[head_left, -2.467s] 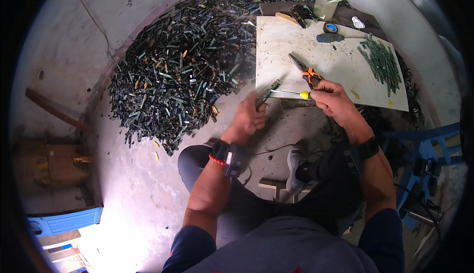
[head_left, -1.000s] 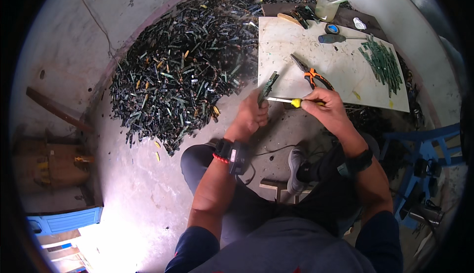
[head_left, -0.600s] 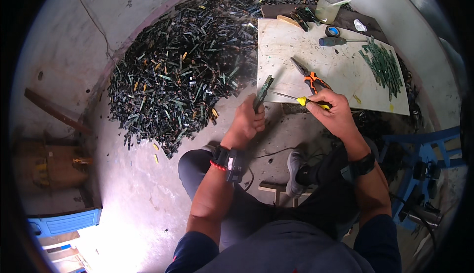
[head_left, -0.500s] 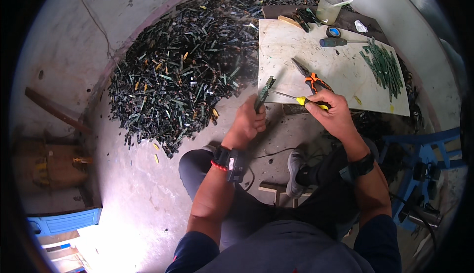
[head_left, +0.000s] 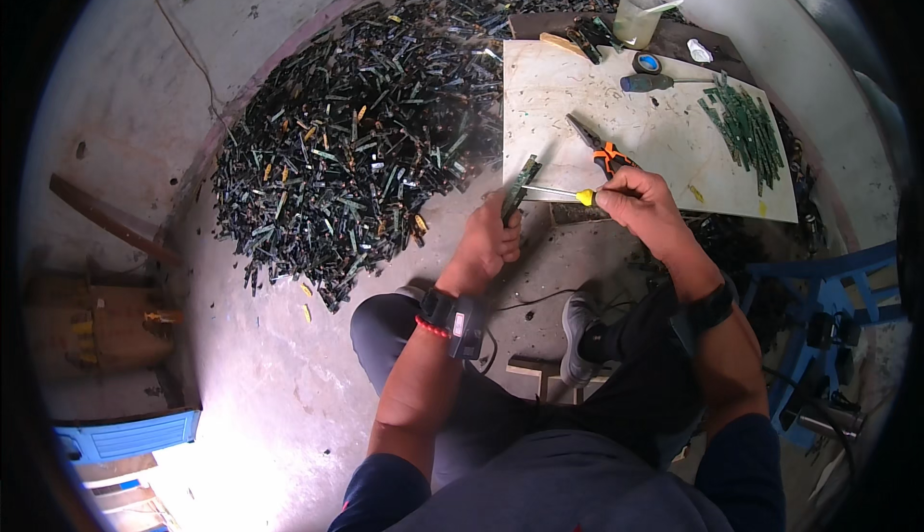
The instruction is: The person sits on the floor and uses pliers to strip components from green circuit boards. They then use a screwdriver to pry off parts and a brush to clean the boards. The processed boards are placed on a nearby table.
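My left hand (head_left: 489, 237) is closed around a narrow dark green strip, which looks like a circuit board strip (head_left: 523, 183), its upper end sticking out tilted past the fingers. In my right hand (head_left: 645, 207) is a thin screwdriver with a yellow handle (head_left: 584, 197), pinched between thumb and fingers. Its metal shaft points left, and the tip meets or overlaps the strip; contact is hard to make out. Just beyond my right hand, orange and black pliers (head_left: 611, 155) lie on a pale board (head_left: 549, 99).
A large heap of dark strips (head_left: 332, 166) covers the floor at left and behind. On the board are a pile of green strips (head_left: 746, 132), another screwdriver (head_left: 647, 82) and a tape roll (head_left: 647, 63). A plastic cup (head_left: 635, 22) stands behind. A blue chair (head_left: 818, 291) is at right.
The screwdriver's shaft has shifted slightly left, onto the strip, and my right hand has turned a little around its handle. My left hand keeps hold of the strip nearly in place.
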`<state>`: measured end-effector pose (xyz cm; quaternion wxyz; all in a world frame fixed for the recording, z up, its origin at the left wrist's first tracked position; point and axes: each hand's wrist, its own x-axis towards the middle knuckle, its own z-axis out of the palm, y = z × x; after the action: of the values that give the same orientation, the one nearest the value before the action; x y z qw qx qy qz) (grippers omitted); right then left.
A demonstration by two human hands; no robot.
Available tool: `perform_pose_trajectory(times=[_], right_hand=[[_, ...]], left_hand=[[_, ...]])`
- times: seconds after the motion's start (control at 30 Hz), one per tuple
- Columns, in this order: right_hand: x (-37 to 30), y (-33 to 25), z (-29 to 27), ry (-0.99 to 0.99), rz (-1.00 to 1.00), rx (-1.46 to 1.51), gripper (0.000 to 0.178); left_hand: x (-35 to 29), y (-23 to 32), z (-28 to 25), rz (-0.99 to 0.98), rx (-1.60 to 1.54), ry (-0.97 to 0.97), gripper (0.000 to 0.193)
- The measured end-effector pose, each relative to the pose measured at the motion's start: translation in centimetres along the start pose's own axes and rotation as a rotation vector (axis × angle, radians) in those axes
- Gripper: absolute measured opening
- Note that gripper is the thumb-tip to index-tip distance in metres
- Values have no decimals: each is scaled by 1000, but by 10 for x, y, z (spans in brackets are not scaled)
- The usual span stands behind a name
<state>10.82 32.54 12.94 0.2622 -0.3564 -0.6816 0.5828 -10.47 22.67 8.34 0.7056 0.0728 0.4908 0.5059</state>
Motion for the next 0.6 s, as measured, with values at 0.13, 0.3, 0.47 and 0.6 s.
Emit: perform_pose_trajectory(times=[0.13,0.3,0.47,0.6], right_hand=[[-1,-9,-8,-29,333,395,11],[-1,1,-12,-32,29,106,9],[-1,-24,-10,178,-83,-8,30],[5,-13,-13,217,-42,244,32]], left_hand=[[-2,2,0,-9,-30,-43,45],[-2,4,1,-29,-50,-70,43],[-6,6,-4,1,-59,-164,43],[-14,3,6,-12,21,-187,44]])
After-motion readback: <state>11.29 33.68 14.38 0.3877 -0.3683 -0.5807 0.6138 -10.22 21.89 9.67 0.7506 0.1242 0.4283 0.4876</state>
